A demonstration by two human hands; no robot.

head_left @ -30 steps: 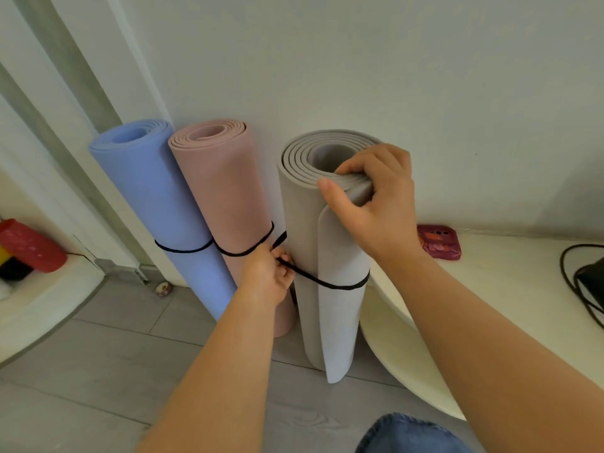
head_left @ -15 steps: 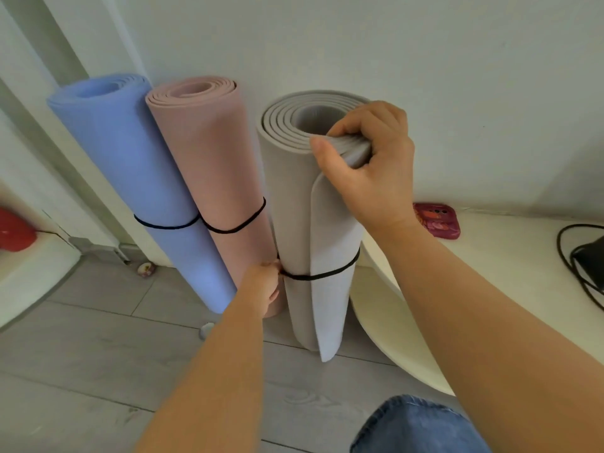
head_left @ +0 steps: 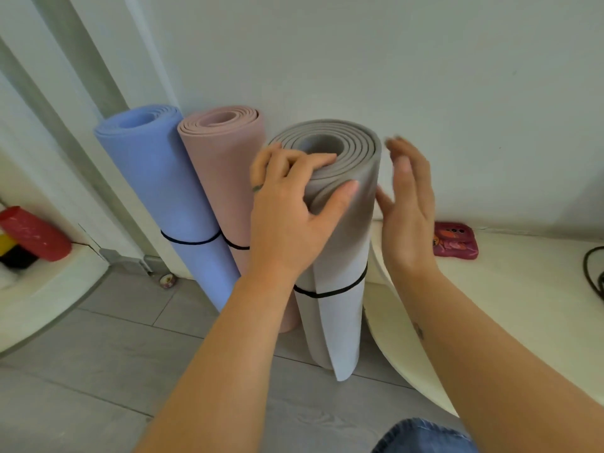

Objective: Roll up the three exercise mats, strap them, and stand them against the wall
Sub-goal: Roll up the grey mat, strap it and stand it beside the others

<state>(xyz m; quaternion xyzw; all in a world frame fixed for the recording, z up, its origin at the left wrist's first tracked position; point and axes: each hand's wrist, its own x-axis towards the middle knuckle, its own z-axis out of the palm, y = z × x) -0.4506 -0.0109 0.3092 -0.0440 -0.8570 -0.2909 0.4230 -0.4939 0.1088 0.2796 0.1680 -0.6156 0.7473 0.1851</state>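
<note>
Left hand (head_left: 287,217) grips mat (head_left: 346,243); right hand (head_left: 408,217) seemingly released

— What do you see on the head camera?
— My left hand (head_left: 287,217) grips the top of the strapped grey mat (head_left: 340,256). My right hand (head_left: 408,204) is flat, just beside it. The blue mat (head_left: 163,178) and pink mat (head_left: 225,171) lean on the wall (head_left: 392,60).

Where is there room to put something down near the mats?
The grey floor in front of the mats is bare, from the white step to the cream ledge. The ledge top is free between the pink case and the black cable. By the wall it's crowded: blue mat, pink mat and grey mat stand close; the left hand grips the grey one.
</note>
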